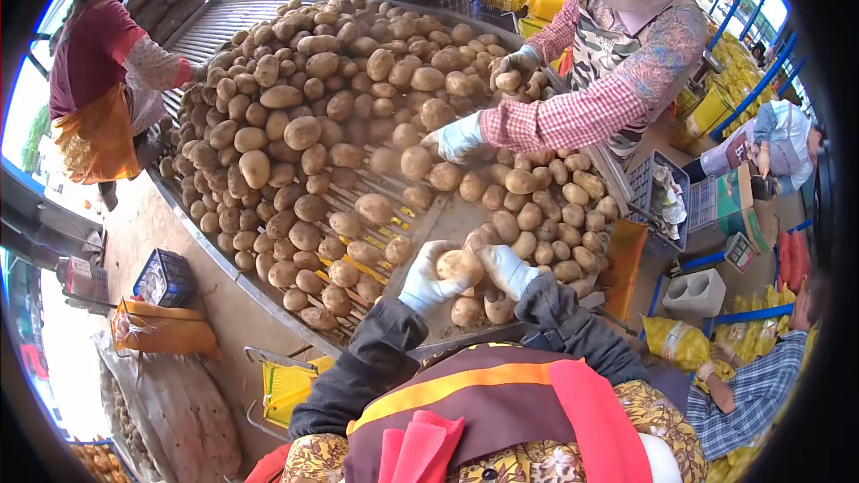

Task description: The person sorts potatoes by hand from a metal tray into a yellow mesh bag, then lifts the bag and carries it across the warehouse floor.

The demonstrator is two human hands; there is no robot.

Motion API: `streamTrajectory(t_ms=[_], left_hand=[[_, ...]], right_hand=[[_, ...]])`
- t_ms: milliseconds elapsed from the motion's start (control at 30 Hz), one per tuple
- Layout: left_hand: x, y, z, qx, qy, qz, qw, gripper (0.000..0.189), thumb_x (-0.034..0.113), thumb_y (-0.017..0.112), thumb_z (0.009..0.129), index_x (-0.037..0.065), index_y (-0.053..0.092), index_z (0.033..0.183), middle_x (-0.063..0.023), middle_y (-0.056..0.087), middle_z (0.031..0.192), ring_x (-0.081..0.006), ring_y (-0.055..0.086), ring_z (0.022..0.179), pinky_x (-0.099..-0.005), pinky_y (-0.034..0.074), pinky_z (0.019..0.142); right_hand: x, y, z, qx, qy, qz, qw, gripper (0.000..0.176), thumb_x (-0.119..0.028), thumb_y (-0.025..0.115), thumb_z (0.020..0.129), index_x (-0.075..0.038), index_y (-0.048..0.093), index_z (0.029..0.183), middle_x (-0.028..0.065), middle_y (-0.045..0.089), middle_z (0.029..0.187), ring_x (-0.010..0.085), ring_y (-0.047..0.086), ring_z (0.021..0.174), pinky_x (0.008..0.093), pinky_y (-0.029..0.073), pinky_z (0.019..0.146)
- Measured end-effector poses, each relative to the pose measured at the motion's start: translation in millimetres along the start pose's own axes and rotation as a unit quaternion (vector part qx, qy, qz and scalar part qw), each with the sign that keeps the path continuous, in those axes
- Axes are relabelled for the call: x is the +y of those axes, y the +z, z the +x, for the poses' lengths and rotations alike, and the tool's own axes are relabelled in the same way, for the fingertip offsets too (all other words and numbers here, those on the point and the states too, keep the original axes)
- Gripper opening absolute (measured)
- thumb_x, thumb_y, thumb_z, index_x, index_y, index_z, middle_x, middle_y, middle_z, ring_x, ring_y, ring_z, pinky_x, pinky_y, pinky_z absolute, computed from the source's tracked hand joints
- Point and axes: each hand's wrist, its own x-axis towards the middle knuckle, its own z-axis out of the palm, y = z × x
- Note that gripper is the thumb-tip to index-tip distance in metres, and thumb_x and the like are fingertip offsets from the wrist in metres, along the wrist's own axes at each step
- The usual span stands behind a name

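Low in the middle of the head view, my left hand [432,278] in a pale blue glove is closed round a large light-brown potato [460,267]. Just to its right, my right hand [506,270], gloved alike, has its fingers on a darker potato [482,236]. Both hands are close together over the near edge of the sorting table [447,225], where a metal strip shows bare. Beneath them lie more potatoes [466,311]. A big heap of potatoes [302,133] covers the slatted part to the left, and smaller ones [565,234] lie at the right.
Across the table at the right, a co-worker's gloved hand [460,138] reaches over the potatoes. Another worker [107,72] stands at the far left, and one at the far side. A yellow crate [288,391], a dark blue crate [166,277] and an orange-topped one stand at the lower left.
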Motion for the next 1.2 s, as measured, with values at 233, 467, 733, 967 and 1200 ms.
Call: streamTrajectory(t_ms=[233, 467, 733, 967, 1200], left_hand=[[14.5, 12.5, -2.6, 0.008, -0.276, -0.212, 0.937, 0.070, 0.067, 0.032, 0.093, 0.010, 0.046, 0.131, -0.0106, 0.059, 0.121, -0.0268, 0.063, 0.104, -0.0433, 0.055, 0.084], [5.6, -28.2, -38.1, -0.050, -0.252, -0.352, 0.900, 0.065, 0.069, 0.042, 0.088, 0.016, 0.049, 0.127, -0.0137, 0.062, 0.111, -0.0329, 0.064, 0.092, -0.0451, 0.057, 0.067], [19.9, -200.7, -237.3, 0.333, -0.056, -0.341, 0.877, 0.061, 0.066, 0.057, 0.082, 0.017, 0.056, 0.119, -0.0122, 0.063, 0.110, -0.0334, 0.064, 0.095, -0.0512, 0.055, 0.075], [-70.6, -291.0, -342.4, 0.639, -0.127, 0.241, 0.719, 0.052, 0.027, 0.063, 0.092, 0.007, 0.042, 0.135, -0.0098, 0.051, 0.125, -0.0223, 0.052, 0.112, -0.0347, 0.046, 0.095], [7.3, -119.0, -153.9, 0.334, 0.082, 0.470, 0.813, 0.055, 0.005, 0.072, 0.077, 0.004, 0.050, 0.127, -0.0174, 0.048, 0.128, -0.0304, 0.048, 0.119, -0.0384, 0.040, 0.101]], right_hand=[[9.0, 12.6, -1.6, 0.089, -0.472, -0.102, 0.871, 0.042, -0.037, 0.050, 0.099, -0.002, 0.059, 0.120, 0.0058, 0.062, 0.112, 0.0117, 0.055, 0.104, 0.0275, 0.045, 0.093], [15.1, 5.3, 29.1, -0.002, -0.320, 0.170, 0.932, 0.035, -0.029, 0.049, 0.100, 0.000, 0.061, 0.115, 0.0062, 0.065, 0.108, 0.0146, 0.061, 0.101, 0.0276, 0.049, 0.093], [80.9, -74.9, 20.7, 0.359, -0.446, -0.337, 0.748, 0.021, -0.022, 0.065, 0.088, -0.005, 0.063, 0.102, 0.0108, 0.064, 0.097, 0.0278, 0.062, 0.086, 0.0377, 0.051, 0.077], [71.6, -10.1, 21.1, 0.182, -0.441, -0.539, 0.694, 0.040, -0.027, 0.066, 0.080, -0.004, 0.059, 0.112, 0.0151, 0.058, 0.109, 0.0330, 0.056, 0.096, 0.0437, 0.046, 0.084], [65.6, 56.9, 65.4, 0.162, -0.201, -0.722, 0.642, 0.036, -0.029, 0.060, 0.084, -0.010, 0.057, 0.113, 0.0142, 0.052, 0.110, 0.0278, 0.058, 0.092, 0.0396, 0.051, 0.073]])
